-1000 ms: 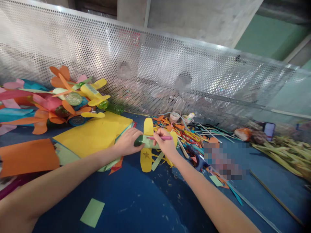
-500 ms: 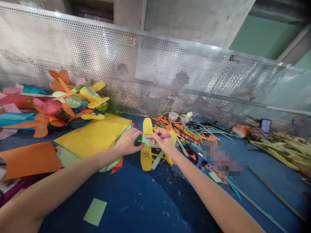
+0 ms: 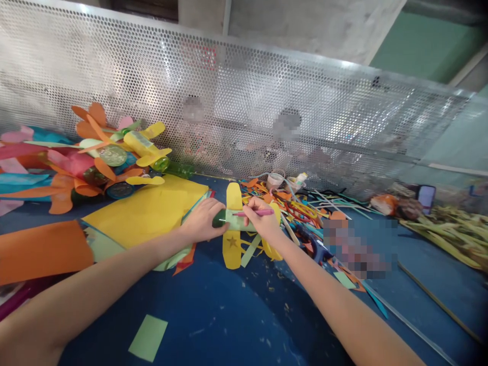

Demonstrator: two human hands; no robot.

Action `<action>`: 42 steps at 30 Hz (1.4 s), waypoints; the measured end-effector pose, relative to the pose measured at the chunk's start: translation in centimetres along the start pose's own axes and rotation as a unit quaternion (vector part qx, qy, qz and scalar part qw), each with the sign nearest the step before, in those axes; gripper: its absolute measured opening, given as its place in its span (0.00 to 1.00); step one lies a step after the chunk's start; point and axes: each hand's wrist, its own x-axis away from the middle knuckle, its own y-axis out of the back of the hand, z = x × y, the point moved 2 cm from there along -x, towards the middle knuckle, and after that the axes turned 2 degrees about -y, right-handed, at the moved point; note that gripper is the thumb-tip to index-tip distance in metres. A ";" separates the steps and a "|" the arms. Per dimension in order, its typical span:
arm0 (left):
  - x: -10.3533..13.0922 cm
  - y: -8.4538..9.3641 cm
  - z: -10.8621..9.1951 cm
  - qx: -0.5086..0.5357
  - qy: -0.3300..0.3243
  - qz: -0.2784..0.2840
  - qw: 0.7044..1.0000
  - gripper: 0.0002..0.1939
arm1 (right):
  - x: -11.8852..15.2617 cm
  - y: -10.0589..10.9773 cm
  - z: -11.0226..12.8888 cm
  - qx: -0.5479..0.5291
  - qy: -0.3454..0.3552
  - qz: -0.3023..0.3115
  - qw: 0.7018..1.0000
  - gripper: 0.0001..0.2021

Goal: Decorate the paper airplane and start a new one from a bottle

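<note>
A toy plane (image 3: 231, 251) made from a green bottle, with yellow paper wings and a star on the near wing, lies on the blue table. Its body is wrapped in pale green paper (image 3: 233, 222). My left hand (image 3: 206, 220) is closed around the green bottle end (image 3: 220, 219) at the plane's left. In my right hand (image 3: 263, 217) a pink pen (image 3: 253, 212) is pinched, its tip at the pale green paper. Part of the plane's right end is hidden behind my right hand.
Yellow paper sheets (image 3: 145, 211) lie to the left, before a heap of bottle planes (image 3: 102, 157). Paper scraps (image 3: 301, 206), scissors (image 3: 320, 249) and cups (image 3: 275, 180) sit to the right. A green paper piece (image 3: 148, 337) lies near me. A perforated metal screen (image 3: 244, 96) stands behind.
The whole view has shifted slightly, so most things on the right sit a little further right. Both hands keep their hold, and the pen tip stays on the pale green paper.
</note>
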 end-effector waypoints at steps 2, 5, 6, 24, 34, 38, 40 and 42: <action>0.0 0.0 0.0 0.005 0.002 -0.001 1.000 0.12 | 0.1 0.0 0.3 0.003 -0.001 0.004 1.000 0.12; -0.1 0.0 -0.1 0.005 0.000 0.000 1.000 0.12 | 0.2 0.2 0.6 0.008 0.007 -0.004 1.000 0.12; -0.1 0.0 -0.1 0.003 -0.001 0.001 1.000 0.12 | 0.2 0.2 0.6 0.006 0.011 -0.002 1.000 0.12; -0.1 -0.1 0.0 -0.004 0.001 0.009 1.000 0.13 | 0.3 -0.1 0.9 0.016 0.016 0.044 0.999 0.12; 0.0 -0.2 0.1 0.001 -0.002 0.001 1.000 0.13 | 0.2 -0.2 0.8 0.012 0.015 0.059 0.998 0.12; 0.0 -0.3 0.1 -0.001 -0.005 0.002 1.000 0.13 | 0.1 -0.4 0.5 -0.038 0.019 0.070 0.997 0.11; 0.0 -0.3 0.1 0.001 -0.005 0.000 1.000 0.13 | 0.0 -0.5 0.5 -0.044 0.019 0.076 0.996 0.11; 0.0 -0.3 0.1 0.001 -0.006 -0.001 1.000 0.13 | 0.0 -0.4 0.5 -0.041 0.012 0.078 0.996 0.11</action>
